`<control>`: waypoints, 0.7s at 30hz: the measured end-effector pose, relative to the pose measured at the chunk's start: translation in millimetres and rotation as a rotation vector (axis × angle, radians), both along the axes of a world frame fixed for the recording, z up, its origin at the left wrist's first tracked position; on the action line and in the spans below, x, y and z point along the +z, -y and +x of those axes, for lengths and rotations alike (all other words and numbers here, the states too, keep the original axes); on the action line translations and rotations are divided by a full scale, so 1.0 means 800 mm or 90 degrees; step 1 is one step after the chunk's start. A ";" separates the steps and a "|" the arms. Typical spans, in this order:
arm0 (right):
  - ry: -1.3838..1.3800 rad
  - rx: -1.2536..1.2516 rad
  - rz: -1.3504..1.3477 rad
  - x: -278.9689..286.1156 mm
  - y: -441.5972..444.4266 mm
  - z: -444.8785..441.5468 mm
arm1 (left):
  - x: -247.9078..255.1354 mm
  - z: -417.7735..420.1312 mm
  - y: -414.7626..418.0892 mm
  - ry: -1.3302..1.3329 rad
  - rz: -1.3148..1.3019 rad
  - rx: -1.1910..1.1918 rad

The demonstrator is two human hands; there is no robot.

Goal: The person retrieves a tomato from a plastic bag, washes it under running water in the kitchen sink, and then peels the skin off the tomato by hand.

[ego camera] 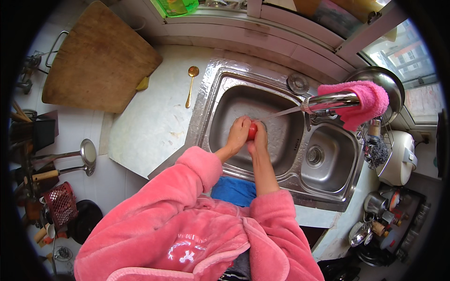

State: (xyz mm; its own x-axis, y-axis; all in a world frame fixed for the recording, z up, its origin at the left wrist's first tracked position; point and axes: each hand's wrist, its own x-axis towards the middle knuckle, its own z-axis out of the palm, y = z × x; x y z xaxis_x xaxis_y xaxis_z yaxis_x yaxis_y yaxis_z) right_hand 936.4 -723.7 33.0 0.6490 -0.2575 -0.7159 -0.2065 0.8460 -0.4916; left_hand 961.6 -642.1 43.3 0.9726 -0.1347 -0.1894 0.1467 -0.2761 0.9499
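A round red fruit or vegetable, perhaps a tomato (252,131), is held between both of my hands over the large basin (228,102) of a stainless steel double sink. My left hand (239,132) wraps it from the left. On the other side, my right hand (260,135) closes around it, with the fingers partly hidden. Water runs in a slanting stream (283,113) from the chrome faucet (332,101) towards my hands. A pink towel (372,100) is draped over the faucet's neck.
The smaller basin (327,158) lies to the right. A gold spoon (191,86) rests on the counter at left, near a large wooden cutting board (102,58). A blue cloth (234,191) lies at the sink's front edge. A white appliance (399,158) stands at far right.
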 end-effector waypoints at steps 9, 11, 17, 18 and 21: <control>-0.016 -0.034 -0.051 -0.021 -0.006 0.022 | 0.007 0.002 -0.001 -0.039 0.011 -0.012; -0.013 -0.040 -0.068 -0.010 -0.015 0.024 | -0.006 0.002 0.000 -0.027 0.005 0.032; 0.024 -0.014 -0.158 -0.011 -0.012 0.016 | -0.002 0.017 0.011 -0.060 -0.036 0.123; 0.045 -0.018 -0.160 -0.008 -0.015 0.014 | 0.003 0.022 0.012 -0.077 -0.049 0.124; 0.105 -0.029 -0.112 -0.005 -0.015 0.003 | 0.008 0.027 0.013 -0.140 -0.096 0.138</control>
